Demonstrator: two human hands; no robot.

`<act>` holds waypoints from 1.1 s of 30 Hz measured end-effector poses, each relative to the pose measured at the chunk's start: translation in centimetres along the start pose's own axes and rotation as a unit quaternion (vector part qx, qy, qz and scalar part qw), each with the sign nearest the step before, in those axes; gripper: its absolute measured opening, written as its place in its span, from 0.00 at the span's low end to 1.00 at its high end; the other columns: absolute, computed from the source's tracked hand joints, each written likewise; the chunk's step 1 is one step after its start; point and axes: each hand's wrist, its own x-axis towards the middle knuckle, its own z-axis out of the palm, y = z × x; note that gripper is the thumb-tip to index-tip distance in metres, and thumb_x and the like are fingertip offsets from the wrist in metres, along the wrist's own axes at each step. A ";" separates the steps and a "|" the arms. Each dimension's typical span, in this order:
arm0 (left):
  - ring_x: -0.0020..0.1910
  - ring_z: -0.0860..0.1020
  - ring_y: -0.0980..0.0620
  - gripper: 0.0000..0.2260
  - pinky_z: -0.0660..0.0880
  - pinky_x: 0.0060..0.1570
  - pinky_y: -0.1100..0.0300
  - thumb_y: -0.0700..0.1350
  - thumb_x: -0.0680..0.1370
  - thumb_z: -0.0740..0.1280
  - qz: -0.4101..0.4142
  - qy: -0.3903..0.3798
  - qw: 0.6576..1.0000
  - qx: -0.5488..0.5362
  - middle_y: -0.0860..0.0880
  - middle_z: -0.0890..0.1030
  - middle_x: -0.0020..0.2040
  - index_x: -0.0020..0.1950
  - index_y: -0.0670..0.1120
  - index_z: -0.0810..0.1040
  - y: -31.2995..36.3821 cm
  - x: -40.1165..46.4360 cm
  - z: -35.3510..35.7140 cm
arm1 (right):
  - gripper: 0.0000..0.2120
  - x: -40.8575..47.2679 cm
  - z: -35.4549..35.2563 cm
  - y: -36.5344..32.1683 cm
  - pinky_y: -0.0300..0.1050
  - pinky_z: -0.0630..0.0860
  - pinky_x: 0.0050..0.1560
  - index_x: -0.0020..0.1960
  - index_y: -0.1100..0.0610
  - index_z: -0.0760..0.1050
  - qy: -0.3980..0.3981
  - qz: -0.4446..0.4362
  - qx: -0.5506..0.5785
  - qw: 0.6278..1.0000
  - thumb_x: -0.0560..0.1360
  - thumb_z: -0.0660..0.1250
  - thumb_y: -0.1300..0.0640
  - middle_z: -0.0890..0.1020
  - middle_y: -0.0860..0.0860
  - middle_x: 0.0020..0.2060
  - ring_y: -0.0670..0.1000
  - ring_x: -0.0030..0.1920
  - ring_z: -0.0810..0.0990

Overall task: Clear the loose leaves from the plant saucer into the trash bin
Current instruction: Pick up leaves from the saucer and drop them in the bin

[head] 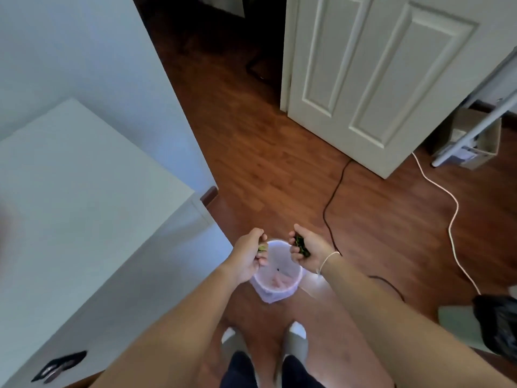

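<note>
I looked down and saw both hands held out above the trash bin, which stood on the wooden floor just in front of my feet. The bin was small and round, with a pale, slightly see-through bag as lining, and something pinkish lay at its bottom; I could not tell what it was. My left hand was over the left rim, its fingers curled in and almost closed around a small bunch of leaves that looked yellow-green. My right hand was over the right rim, palm turned toward the bin, the fingers half bent like a loose cup, and in it was a bigger bunch of dark green leaves. These leaves were small and crumpled together, so I could not count them. A thin white band went around the right wrist. To the left was a white table with a dark flat object near its front edge. On the floor a black cable and a white cable ran behind the bin, near a white door.
</note>
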 end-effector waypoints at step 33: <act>0.72 0.67 0.44 0.23 0.66 0.67 0.52 0.50 0.81 0.56 -0.170 0.073 0.983 0.012 0.40 0.67 0.71 0.74 0.42 0.61 -14.6 30.2 -3.1 | 0.32 27.6 -9.6 13.1 0.44 0.65 0.59 0.76 0.54 0.59 0.141 0.102 0.152 0.973 0.78 0.54 0.38 0.62 0.56 0.75 0.55 0.71 0.69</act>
